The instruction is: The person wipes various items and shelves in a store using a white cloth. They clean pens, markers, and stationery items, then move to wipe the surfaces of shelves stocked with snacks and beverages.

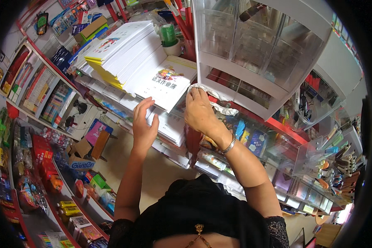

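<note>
My right hand (201, 110), with a silver bangle at the wrist, grips a crumpled white cloth (224, 109) at the foot of a white display cabinet. Part of the cloth is hidden beneath my fingers. Just left of it, a low pile of white exercise books (170, 85) has a coloured drawing and writing on its top cover. My left hand (145, 121) holds nothing, its fingers apart at the near edge of that pile. Behind it rises a taller stack of exercise books (124, 46) with some yellow edges. More white booklets (169, 124) lie on a level below.
The white cabinet (232, 74) with clear compartments rises beyond my right hand. A glass counter (251, 139) with stationery runs to the right. A white cup (173, 49) with a green roll stands behind the books. Packed shelves (54, 173) and a cardboard box (80, 155) are at left.
</note>
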{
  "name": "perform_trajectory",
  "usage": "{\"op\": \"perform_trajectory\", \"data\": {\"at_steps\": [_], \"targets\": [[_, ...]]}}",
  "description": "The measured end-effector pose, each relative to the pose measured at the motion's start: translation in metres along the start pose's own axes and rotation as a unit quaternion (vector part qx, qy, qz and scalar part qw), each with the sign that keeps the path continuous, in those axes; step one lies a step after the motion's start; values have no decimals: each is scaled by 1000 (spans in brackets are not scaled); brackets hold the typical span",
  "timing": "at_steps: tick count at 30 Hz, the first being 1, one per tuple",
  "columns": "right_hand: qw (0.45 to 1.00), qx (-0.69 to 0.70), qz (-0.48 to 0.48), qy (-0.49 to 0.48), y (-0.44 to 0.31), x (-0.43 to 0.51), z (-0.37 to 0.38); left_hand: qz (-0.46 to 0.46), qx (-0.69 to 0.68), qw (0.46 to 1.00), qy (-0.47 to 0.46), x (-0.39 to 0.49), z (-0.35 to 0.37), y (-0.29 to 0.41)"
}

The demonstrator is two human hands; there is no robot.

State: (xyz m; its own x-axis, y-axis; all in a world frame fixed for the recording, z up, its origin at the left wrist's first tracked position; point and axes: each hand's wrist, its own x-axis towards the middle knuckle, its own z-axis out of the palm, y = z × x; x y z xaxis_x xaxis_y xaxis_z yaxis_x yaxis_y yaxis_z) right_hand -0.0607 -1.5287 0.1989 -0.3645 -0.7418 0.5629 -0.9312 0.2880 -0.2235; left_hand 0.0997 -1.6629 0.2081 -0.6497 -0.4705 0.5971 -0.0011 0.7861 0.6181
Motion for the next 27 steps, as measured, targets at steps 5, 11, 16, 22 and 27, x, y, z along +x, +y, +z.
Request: {"op": "perform_trajectory", "data": {"at_steps": [5,11,16,22,27], "targets": [[997,60,-35,43,-4,-3,0,103,85,990,-47,28,-8,-36],[997,77,-9,11,-28,-4,-18,178,57,977,-100,52,-12,-57],[998,51,45,-15,-55,-12,-24,216,8,960,-176,65,-18,-73],[993,-47,108,7,-105,-15,-11,247,11,949,-196,76,-25,-82],[991,-32,128,-18,-133,-22,-16,252,-16,945,-209,83,-27,-81]]}}
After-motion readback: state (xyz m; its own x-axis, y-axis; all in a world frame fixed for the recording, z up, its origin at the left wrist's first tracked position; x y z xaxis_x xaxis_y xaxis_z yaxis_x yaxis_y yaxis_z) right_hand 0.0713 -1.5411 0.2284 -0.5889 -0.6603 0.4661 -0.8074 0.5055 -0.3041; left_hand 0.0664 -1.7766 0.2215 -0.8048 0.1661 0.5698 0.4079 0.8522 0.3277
